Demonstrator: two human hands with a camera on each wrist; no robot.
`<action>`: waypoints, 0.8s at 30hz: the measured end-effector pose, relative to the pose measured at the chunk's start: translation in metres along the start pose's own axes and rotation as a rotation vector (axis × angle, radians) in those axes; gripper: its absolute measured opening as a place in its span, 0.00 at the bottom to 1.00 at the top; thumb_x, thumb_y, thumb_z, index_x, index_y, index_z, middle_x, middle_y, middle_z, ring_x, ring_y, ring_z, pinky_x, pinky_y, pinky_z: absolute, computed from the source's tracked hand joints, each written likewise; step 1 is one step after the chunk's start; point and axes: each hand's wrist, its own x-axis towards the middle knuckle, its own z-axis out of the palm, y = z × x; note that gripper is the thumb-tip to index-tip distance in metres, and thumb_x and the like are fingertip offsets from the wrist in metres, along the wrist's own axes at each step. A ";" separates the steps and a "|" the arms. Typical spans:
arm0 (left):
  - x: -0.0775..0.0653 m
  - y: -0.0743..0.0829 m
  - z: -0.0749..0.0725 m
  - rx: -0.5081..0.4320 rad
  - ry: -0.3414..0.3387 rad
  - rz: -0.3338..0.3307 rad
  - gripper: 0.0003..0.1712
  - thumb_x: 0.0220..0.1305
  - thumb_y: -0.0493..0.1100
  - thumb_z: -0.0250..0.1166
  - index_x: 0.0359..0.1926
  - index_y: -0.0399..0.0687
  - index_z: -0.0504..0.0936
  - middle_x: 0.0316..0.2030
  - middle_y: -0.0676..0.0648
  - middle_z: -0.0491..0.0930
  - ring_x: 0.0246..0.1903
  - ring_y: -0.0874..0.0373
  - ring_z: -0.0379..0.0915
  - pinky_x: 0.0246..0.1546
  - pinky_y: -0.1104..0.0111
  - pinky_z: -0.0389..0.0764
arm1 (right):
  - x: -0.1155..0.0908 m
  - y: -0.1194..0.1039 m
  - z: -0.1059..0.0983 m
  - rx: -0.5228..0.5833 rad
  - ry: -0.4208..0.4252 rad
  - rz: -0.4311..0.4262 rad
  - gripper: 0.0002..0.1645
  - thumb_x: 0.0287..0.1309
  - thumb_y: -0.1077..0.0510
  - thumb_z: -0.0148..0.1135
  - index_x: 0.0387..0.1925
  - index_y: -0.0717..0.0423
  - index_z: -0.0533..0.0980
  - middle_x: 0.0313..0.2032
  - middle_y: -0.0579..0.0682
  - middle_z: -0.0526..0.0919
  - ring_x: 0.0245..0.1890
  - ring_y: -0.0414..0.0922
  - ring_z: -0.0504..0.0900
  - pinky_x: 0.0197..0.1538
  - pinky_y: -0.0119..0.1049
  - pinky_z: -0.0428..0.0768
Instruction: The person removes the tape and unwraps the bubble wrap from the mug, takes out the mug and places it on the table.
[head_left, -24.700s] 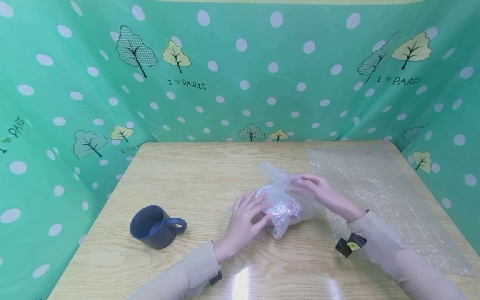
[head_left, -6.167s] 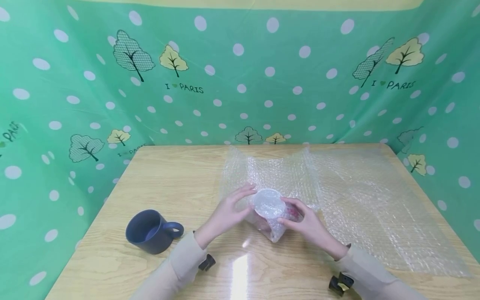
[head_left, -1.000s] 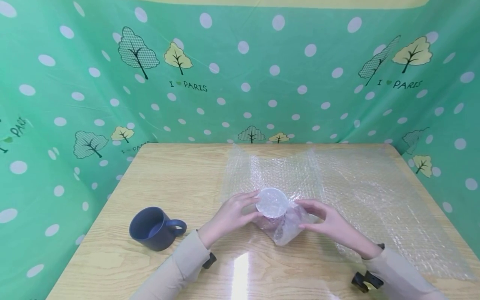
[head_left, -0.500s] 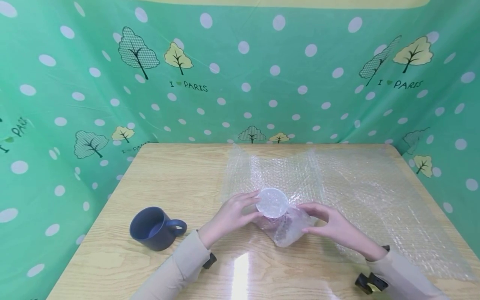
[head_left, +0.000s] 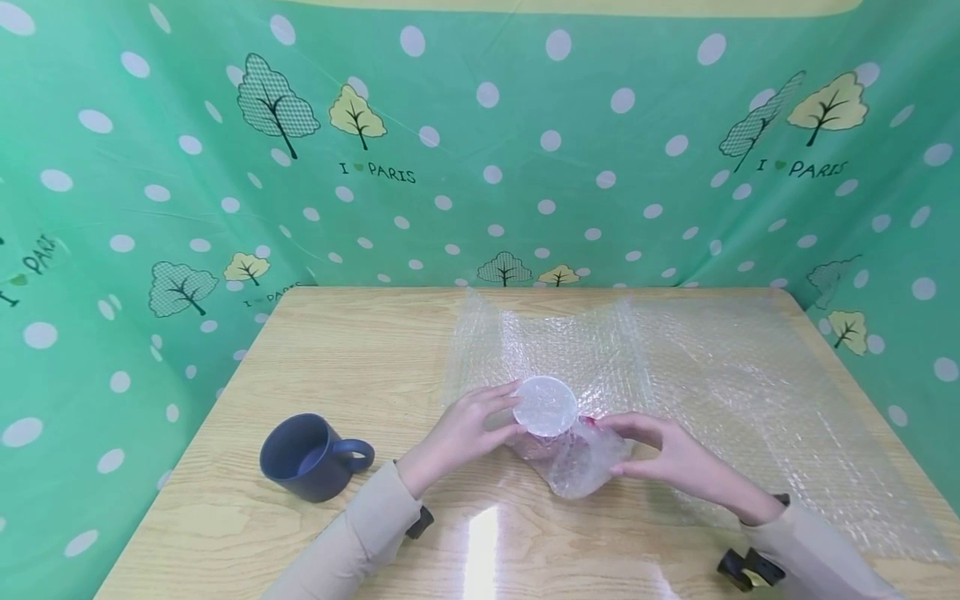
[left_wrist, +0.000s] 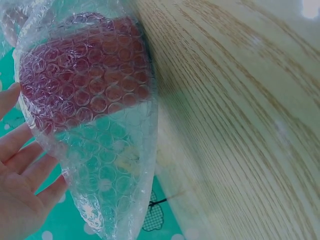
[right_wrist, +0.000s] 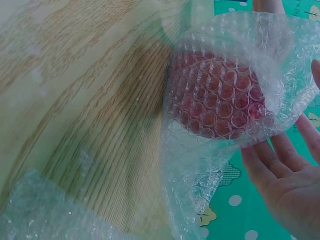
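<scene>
A red cup (left_wrist: 85, 75) with a round white end (head_left: 545, 406) facing up stands mid-table, its sides covered by bubble wrap (head_left: 581, 468). From the left, my left hand (head_left: 465, 429) holds the wrapped cup, thumb and fingers curved about its side near the white end. My right hand (head_left: 667, 454) grips the loose wrap at the cup's right, thumb below and fingers above. Through the bubbles the red side shows in both wrist views, with fingertips against the wrap. Behind the cup, more of the wrap (head_left: 555, 337) lies spread on the table.
A dark blue mug (head_left: 307, 458) stands at the left, handle toward the right. Another large bubble wrap sheet (head_left: 765, 400) lies flat along the right side of the wooden table (head_left: 360, 350). A green dotted cloth (head_left: 450, 125) hangs round the back and sides.
Earlier the cup lay bundled in wrap; the wrap then was spread out behind it and the white end came into view. In the last second my right hand drew the loose wrap slightly right and nearer.
</scene>
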 end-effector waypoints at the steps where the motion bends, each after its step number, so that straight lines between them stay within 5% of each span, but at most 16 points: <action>1: 0.000 0.000 0.000 -0.001 -0.001 -0.002 0.24 0.53 0.50 0.63 0.48 0.41 0.76 0.57 0.44 0.68 0.55 0.51 0.66 0.58 0.59 0.64 | 0.000 0.000 0.000 -0.003 -0.006 0.001 0.30 0.45 0.53 0.66 0.52 0.55 0.70 0.53 0.54 0.72 0.52 0.41 0.71 0.55 0.51 0.66; 13: 0.000 0.001 -0.001 -0.004 -0.010 -0.019 0.24 0.53 0.50 0.62 0.49 0.41 0.76 0.57 0.45 0.67 0.55 0.51 0.65 0.58 0.58 0.63 | -0.005 0.002 -0.003 -0.076 -0.040 -0.033 0.29 0.46 0.53 0.65 0.50 0.59 0.71 0.49 0.53 0.75 0.49 0.35 0.71 0.52 0.52 0.69; 24: 0.000 0.002 -0.001 0.002 -0.012 -0.029 0.24 0.53 0.51 0.62 0.49 0.42 0.76 0.57 0.46 0.67 0.55 0.51 0.65 0.58 0.59 0.64 | -0.010 0.006 -0.005 -0.070 -0.073 -0.082 0.26 0.47 0.54 0.65 0.50 0.56 0.72 0.49 0.53 0.76 0.50 0.32 0.70 0.53 0.33 0.71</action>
